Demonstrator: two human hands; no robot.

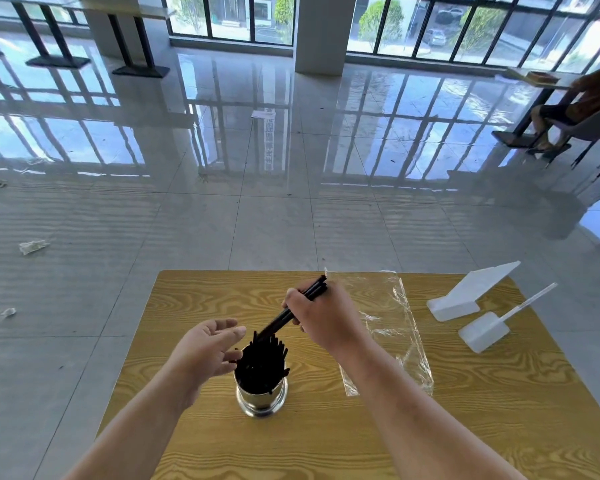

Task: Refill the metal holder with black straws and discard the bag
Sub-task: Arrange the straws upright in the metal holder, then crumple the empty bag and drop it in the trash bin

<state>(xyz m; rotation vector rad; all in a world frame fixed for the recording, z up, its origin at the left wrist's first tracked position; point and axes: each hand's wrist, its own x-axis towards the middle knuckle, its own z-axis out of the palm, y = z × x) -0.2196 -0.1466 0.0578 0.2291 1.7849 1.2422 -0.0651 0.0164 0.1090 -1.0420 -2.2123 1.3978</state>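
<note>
A shiny metal holder [261, 398] stands upright on the wooden table [326, 445], packed with black straws [262, 362]. My right hand [324, 318] is shut on a small bunch of black straws [284, 318] held at a slant, lower ends touching the straws in the holder. Just left of the holder's rim, my left hand [210, 348] is open with fingers spread, holding nothing. The clear plastic bag [390, 327] lies flat on the table to the right of my right hand.
Two white plastic sign stands [465, 296] [485, 330] sit at the table's far right. Glossy tiled floor lies beyond, with paper scraps [32, 246] at left. A seated person [575, 105] is at a table far right.
</note>
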